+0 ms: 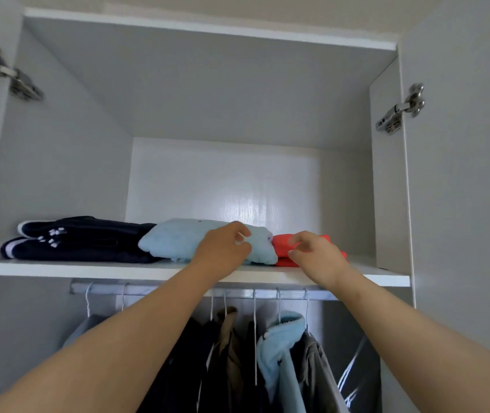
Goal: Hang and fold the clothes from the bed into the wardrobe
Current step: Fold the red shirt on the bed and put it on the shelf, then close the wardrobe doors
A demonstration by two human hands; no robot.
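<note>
Open wardrobe [222,84] seen from below, both doors swung out, a metal hinge at 10 o'clock [11,74] and another at 2 o'clock [400,110]. Three folded garments lie in a row on the upper shelf [58,268], near its front edge. The middle one is a light-blue folded garment [178,238]: soft and fleecy, thick, with rounded edges. At its 9 o'clock lies a navy folded garment [88,242], doubled over, with white bands at its cuff ends and small white marks; the two touch. At the light-blue garment's 3 o'clock, pressed against it, is a flatter red folded garment [281,245], bright orange-red.

The left hand [225,245] reaches up from 7 o'clock. Its fingers [239,229] curl over the right end of the light-blue garment and grasp it, a small white bit showing between finger and thumb. The right hand [315,251] reaches up from 5 o'clock. Its fingers [300,238] are bent over the red garment and blurred, so whether they pinch the cloth or only touch it cannot be told.

Under the shelf runs a rail [103,289] with thin white hangers [255,323]. These carry dark coats [190,368] and a light-blue fleece [279,353] at 5 o'clock.
</note>
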